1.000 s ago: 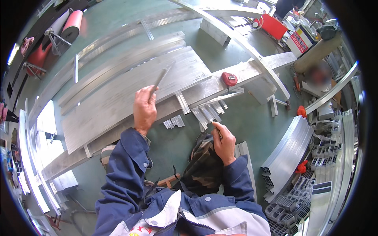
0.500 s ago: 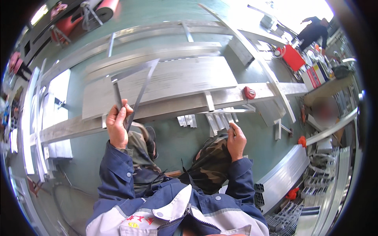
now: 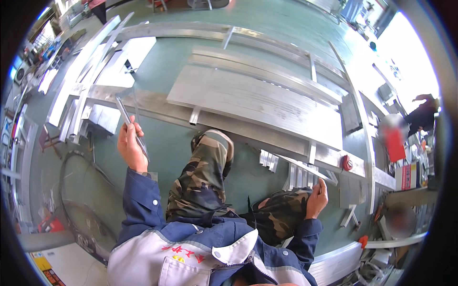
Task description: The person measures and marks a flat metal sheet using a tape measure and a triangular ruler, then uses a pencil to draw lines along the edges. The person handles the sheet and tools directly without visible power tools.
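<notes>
My left hand [image 3: 133, 145] is closed around a flat metal square [image 3: 128, 114], held up on the left beside the workbench. It shows nearly edge-on, as a grey bar with a thin, pale blurred leg behind it. On the right, my right hand [image 3: 317, 198] is raised above my thigh with its fingers pinched together. Whether anything small is between them I cannot make out. Just beyond its fingertips, a thin silver strip [image 3: 303, 167] lies under the bench edge. A wide aluminium panel [image 3: 257, 107] rests across the bench rails in front of me.
A red tape measure [image 3: 347, 163] sits on the near rail [image 3: 281, 140]. Long aluminium profiles [image 3: 88, 76] stand at the left, and a black hose [image 3: 64, 190] curls on the floor. Another person in dark clothes [image 3: 422, 114] is at the far right, beside boxes.
My view has turned left, so the bench appears shifted right. The square has turned from showing its open angled shape to nearly edge-on. My left knee has come forward.
</notes>
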Action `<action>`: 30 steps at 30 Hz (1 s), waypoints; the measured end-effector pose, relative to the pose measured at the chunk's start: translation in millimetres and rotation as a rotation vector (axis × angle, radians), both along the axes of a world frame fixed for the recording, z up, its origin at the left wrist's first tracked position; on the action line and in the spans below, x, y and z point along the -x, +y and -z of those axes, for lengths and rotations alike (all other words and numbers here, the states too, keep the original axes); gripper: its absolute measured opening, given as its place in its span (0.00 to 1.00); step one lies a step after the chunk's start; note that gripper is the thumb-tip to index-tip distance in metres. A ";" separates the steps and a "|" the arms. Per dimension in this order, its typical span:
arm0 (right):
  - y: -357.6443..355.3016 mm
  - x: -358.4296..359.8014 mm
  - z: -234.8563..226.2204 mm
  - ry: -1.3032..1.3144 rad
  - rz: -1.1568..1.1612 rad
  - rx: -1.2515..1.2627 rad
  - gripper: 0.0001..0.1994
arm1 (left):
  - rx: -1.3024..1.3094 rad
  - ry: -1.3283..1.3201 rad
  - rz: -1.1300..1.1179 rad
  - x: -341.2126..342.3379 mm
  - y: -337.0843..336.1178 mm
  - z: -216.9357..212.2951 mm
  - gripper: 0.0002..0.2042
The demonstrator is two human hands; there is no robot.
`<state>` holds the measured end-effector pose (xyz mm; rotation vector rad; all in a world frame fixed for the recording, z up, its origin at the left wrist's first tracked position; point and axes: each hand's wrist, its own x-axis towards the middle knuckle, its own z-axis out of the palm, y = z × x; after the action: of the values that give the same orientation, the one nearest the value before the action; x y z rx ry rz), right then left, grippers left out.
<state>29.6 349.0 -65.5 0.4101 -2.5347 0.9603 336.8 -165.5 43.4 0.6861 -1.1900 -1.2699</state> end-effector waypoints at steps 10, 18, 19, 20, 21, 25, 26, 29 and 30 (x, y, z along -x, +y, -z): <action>-1.8 -1.4 -8.4 -0.115 0.032 -0.094 0.15 | 0.788 -1.024 -0.270 -13.8 -100.4 47.3 0.12; -26.6 -4.0 -30.6 -0.109 0.099 -0.086 0.14 | 0.764 -1.255 -0.145 -16.3 -199.6 134.3 0.15; -27.4 -5.9 -32.7 -0.099 0.089 -0.073 0.14 | 0.779 -1.245 -0.126 -13.6 -202.1 139.1 0.15; -25.1 -5.4 -32.3 -0.108 0.069 -0.038 0.14 | 0.745 -1.266 -0.108 -9.9 -207.4 144.9 0.16; -21.6 -3.8 -30.8 -0.121 0.047 -0.009 0.14 | 0.739 -1.259 -0.070 -6.2 -207.1 150.6 0.17; -29.0 6.8 -33.1 -0.219 0.012 0.240 0.14 | 0.724 -1.315 -0.060 -11.7 -220.8 167.7 0.18; -28.6 12.7 -33.3 -0.254 0.000 0.323 0.13 | 0.725 -1.323 -0.058 -12.5 -223.1 168.7 0.19; -36.1 26.0 -40.5 -0.334 -0.014 0.503 0.14 | 0.673 -1.418 -0.055 -12.2 -222.4 161.5 0.20; -34.9 31.9 -39.9 -0.348 -0.023 0.561 0.14 | 0.685 -1.422 -0.066 -10.2 -218.4 158.3 0.21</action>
<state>-2.3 314.1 -25.6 0.1072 -2.3923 1.8110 347.0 -383.9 -115.0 1.0897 -2.5175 -0.0582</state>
